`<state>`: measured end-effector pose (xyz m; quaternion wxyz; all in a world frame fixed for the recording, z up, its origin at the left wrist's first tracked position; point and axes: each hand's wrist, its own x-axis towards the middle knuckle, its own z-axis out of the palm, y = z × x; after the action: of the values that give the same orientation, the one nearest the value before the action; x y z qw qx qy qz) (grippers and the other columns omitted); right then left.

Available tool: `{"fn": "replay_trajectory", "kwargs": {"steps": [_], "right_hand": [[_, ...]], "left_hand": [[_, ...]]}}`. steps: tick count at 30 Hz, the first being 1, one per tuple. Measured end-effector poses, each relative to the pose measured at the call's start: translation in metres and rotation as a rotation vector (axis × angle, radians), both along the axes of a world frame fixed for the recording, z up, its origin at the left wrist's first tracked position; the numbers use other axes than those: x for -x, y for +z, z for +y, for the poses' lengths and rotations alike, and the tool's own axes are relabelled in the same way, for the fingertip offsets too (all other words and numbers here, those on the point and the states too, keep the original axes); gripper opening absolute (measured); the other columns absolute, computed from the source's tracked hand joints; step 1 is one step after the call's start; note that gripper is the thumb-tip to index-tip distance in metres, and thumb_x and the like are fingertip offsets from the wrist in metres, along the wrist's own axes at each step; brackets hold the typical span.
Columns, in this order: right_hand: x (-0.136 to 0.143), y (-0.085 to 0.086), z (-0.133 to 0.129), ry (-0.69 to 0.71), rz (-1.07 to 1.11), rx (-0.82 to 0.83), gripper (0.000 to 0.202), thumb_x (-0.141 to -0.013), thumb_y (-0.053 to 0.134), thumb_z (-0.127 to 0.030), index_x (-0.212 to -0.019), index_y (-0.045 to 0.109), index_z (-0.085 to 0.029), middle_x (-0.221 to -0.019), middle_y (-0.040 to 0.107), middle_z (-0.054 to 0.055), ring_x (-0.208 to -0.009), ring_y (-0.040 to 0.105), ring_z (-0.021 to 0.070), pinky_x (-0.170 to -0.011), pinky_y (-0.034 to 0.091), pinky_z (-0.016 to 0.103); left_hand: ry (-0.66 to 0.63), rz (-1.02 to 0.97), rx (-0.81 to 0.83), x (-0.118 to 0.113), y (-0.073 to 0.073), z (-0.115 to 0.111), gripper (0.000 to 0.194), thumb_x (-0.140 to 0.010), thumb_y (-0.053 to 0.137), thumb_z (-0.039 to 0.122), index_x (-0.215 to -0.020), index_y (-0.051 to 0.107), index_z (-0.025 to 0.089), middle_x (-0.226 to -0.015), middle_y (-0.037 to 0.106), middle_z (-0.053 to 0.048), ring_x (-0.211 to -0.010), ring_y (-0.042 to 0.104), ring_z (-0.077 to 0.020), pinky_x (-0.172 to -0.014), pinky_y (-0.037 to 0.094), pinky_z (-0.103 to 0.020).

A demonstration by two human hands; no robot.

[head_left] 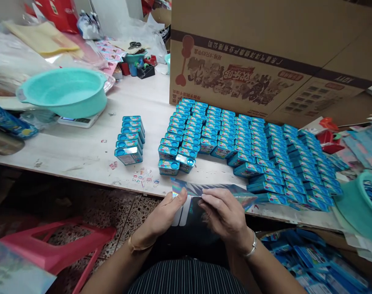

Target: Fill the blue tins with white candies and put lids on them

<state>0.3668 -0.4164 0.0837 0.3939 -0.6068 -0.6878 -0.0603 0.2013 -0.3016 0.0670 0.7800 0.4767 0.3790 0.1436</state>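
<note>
A shiny, rainbow-reflecting sheet [216,189] is held low at the table's front edge. My left hand [166,210] pinches its left end between thumb and fingers. My right hand [225,212] grips the sheet's near edge further right, its fingers bent. Just beyond the sheet stand two small blue boxes [169,167] at the front of the left columns. Long rows of similar blue boxes [244,143] stretch to the right. A separate short row of blue boxes [129,155] stands to the left.
A large cardboard carton [235,53] stands behind the rows. A teal basin [66,92] rests on a white scale [82,121] at left. Another teal basin [362,208] is at right. Below are a pink stool [48,245] and a pile of blue packets [314,257].
</note>
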Motion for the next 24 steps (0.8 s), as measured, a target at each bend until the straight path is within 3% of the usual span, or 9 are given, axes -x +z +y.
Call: {"fn": "replay_trajectory", "kwargs": {"steps": [5,8,15,19,24], "right_hand": [[0.006,0.008,0.002,-0.037,-0.089,0.011,0.046,-0.088,0.060,-0.011,-0.132,0.055,-0.020,-0.114,0.067,0.013,-0.105,0.063,0.0246,-0.085,0.057,0.042],[0.007,0.008,0.002,-0.021,-0.154,0.020,0.045,-0.089,0.056,-0.008,-0.131,0.057,-0.022,-0.109,0.069,0.011,-0.101,0.065,0.0233,-0.082,0.057,0.040],[0.005,-0.001,-0.002,0.009,-0.191,-0.073,0.034,-0.085,0.056,-0.005,-0.114,0.067,-0.020,-0.102,0.070,0.010,-0.099,0.065,0.0224,-0.083,0.057,0.038],[0.002,-0.003,-0.002,0.036,-0.240,-0.063,0.031,-0.090,0.052,-0.011,-0.115,0.067,-0.022,-0.099,0.070,0.009,-0.098,0.064,0.0216,-0.083,0.057,0.038],[-0.003,-0.002,-0.002,0.111,-0.295,-0.087,0.027,-0.092,0.051,-0.014,-0.113,0.066,-0.021,-0.091,0.070,0.007,-0.098,0.063,0.0210,-0.082,0.055,0.037]], "left_hand": [[-0.036,-0.073,-0.044,-0.003,0.006,-0.001,0.053,-0.080,0.062,0.066,-0.102,0.068,0.017,-0.109,0.070,-0.007,-0.112,0.057,-0.0254,-0.097,0.043,-0.033],[-0.028,-0.103,-0.029,-0.005,0.007,-0.003,0.054,-0.081,0.060,0.066,-0.103,0.068,0.017,-0.106,0.071,-0.008,-0.113,0.057,-0.0255,-0.096,0.045,-0.033],[-0.033,-0.116,0.033,-0.006,0.004,-0.006,0.049,-0.082,0.061,0.064,-0.100,0.069,0.019,-0.094,0.072,-0.005,-0.100,0.062,-0.0219,-0.087,0.048,-0.030],[-0.023,-0.096,0.084,-0.007,0.007,-0.007,0.051,-0.078,0.066,0.064,-0.097,0.068,0.017,-0.091,0.072,-0.005,-0.089,0.063,-0.0207,-0.077,0.048,-0.029],[0.015,-0.122,0.174,-0.009,0.009,-0.008,0.053,-0.072,0.068,0.067,-0.083,0.065,0.016,-0.063,0.062,0.001,-0.068,0.059,-0.0155,-0.063,0.044,-0.025]]}}
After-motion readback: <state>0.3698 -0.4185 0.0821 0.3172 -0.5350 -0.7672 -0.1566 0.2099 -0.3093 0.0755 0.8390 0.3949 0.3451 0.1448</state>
